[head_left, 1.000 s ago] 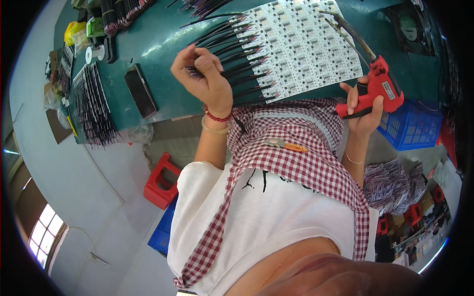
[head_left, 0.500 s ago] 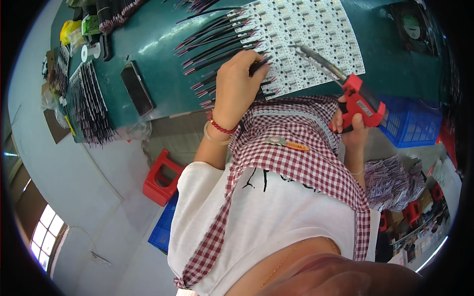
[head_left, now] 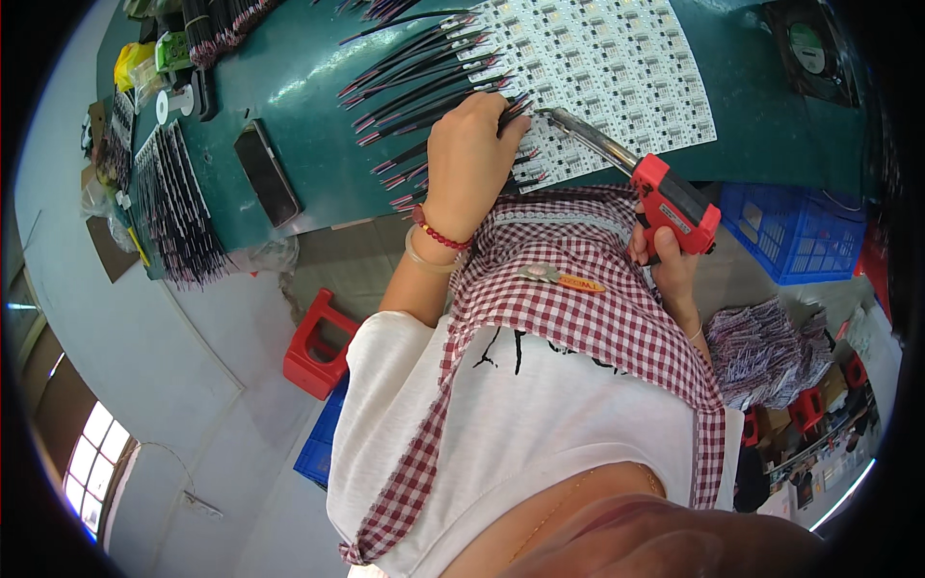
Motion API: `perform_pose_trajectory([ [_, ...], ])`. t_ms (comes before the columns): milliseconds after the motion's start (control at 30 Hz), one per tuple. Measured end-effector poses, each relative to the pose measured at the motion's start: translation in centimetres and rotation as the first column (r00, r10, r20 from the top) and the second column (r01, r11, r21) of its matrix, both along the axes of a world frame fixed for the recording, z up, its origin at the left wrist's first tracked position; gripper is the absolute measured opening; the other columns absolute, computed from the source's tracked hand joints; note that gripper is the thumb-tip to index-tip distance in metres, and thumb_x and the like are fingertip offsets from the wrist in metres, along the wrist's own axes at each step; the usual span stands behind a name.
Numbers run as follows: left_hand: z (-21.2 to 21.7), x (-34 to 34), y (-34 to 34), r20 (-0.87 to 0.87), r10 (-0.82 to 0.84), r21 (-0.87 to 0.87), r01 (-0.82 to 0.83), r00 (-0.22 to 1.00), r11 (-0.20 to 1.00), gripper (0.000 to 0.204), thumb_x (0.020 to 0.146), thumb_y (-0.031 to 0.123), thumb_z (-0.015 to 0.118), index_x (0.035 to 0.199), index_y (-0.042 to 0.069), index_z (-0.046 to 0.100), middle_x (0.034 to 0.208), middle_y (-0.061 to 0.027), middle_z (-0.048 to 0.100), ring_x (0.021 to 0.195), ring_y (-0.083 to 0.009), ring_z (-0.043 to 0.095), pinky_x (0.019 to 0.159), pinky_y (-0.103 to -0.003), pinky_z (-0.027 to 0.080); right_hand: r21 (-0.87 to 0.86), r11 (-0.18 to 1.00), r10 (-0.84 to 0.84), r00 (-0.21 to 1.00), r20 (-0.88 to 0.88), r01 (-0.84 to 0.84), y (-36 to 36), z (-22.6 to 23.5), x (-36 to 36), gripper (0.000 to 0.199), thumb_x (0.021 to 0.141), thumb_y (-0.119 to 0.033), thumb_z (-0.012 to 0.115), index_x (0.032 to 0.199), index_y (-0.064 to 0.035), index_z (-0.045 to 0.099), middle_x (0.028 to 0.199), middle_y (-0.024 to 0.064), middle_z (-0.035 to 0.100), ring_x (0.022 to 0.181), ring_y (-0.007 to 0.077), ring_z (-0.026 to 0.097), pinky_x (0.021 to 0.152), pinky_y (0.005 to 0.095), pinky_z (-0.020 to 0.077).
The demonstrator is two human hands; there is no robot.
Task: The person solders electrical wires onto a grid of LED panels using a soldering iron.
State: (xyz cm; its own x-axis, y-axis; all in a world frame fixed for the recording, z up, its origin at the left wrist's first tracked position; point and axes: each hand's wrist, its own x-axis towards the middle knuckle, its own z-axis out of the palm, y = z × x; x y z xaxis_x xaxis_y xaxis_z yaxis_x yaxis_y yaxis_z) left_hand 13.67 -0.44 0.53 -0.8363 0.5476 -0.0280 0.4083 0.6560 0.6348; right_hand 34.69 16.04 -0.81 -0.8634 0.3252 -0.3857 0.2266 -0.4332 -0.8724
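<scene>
A white panel of small circuit boards (head_left: 617, 77) lies on the green table, with black cables (head_left: 405, 116) sticking out along its left edge. My left hand (head_left: 472, 154) pinches one of these cables, its pinkish wire ends at the board edge. In my right hand (head_left: 665, 255) is a red and black soldering gun (head_left: 674, 202), gripped by its handle. Its metal tip points left and sits close to the pinched cable's end; whether they touch I cannot tell.
A dark phone (head_left: 267, 171) lies on the table's left part, near another board strip with cables (head_left: 173, 202). A black reel (head_left: 809, 53) is at the far right. Below the table are a blue crate (head_left: 795, 231), a red stool (head_left: 318, 345) and a cable pile (head_left: 766, 352).
The soldering gun in my right hand has moved left, bringing its tip next to the cable end at my left fingers. My left hand has shifted only slightly.
</scene>
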Motion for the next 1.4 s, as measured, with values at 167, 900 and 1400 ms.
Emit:
perform_pose_trajectory([
  [167,0.0,-0.4,0.1,-0.050,-0.056,0.008,0.057,0.997,0.998,0.023,0.074,0.015,0.072,0.072,-0.003,0.058,0.069,-0.0187,0.056,0.062,-0.0361,0.055,0.056,-0.040,0.042,0.158,0.983,0.082,0.991,0.106,-0.098,0.1,-0.2,0.5,0.046,0.092,-0.038,0.053,0.111,0.0040,0.052,0.066,0.0049,0.053,0.053,0.0093,0.046,0.050,0.0240,0.0384],
  [900,0.7,-0.9,0.5,-0.012,-0.116,-0.086,0.114,0.993,0.990,0.021,0.074,0.013,0.070,0.073,-0.004,0.059,0.070,-0.0208,0.057,0.067,-0.0391,0.056,0.060,-0.043,0.043,0.466,0.866,0.145,0.982,0.117,-0.183,0.1,-1.2,1.3,0.014,0.075,-0.008,0.067,0.084,0.0013,0.061,0.074,0.0070,0.059,0.062,0.0156,0.058,0.056,0.0273,0.0452],
  [1400,0.9,-0.9,0.6,0.002,-0.124,-0.139,0.123,0.992,0.983,0.019,0.073,0.013,0.069,0.073,-0.004,0.060,0.072,-0.0209,0.058,0.069,-0.0391,0.057,0.062,-0.044,0.044,0.253,0.956,0.120,0.984,0.132,-0.150,0.0,0.3,1.8,0.015,0.088,-0.016,0.063,0.090,-0.0013,0.062,0.081,0.0021,0.061,0.072,0.0115,0.056,0.065,0.0276,0.0457],
])
